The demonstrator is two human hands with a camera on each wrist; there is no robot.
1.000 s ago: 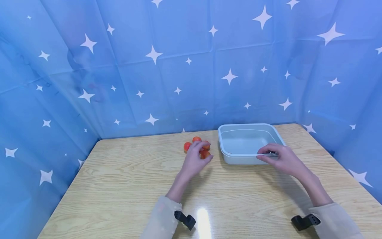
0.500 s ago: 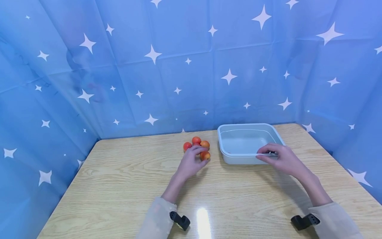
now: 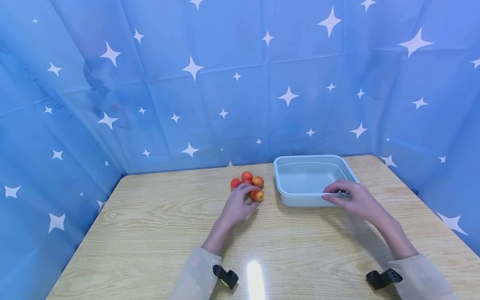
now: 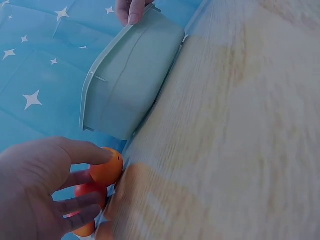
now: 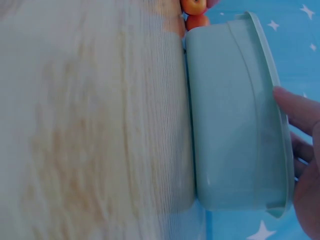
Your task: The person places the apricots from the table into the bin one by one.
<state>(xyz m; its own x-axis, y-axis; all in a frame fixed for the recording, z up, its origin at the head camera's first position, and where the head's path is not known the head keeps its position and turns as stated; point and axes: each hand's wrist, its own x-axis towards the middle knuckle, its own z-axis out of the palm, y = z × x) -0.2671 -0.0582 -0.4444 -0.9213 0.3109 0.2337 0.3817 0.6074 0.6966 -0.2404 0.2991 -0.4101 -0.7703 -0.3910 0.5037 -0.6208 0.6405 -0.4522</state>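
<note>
Several small round red-orange fruits lie clustered on the table, left of a pale blue-green plastic tub [image 3: 303,201]. My left hand [image 3: 236,206] holds the nearest fruit [image 3: 258,196] between thumb and fingers. In the left wrist view the thumb lies over this orange fruit [image 4: 111,172], the index finger passes behind it, and the other fingers spread in front of a redder fruit [image 4: 91,193]. At the tub's near right side, my right hand [image 3: 354,200] pinches the rim, thumb outside and fingers inside. The right wrist view shows the thumb at the tub's rim [image 5: 276,82].
The light wood table [image 3: 150,233] reaches back to a blue curtain [image 3: 225,91] with white stars, which also hangs along both sides. A narrow strip of tabletop separates the fruits from the tub. Black wrist cameras sit on both sleeves.
My left hand has drawn back slightly to the left and closed around the nearest fruit, uncovering more of the others. The right hand and tub have stayed put.
</note>
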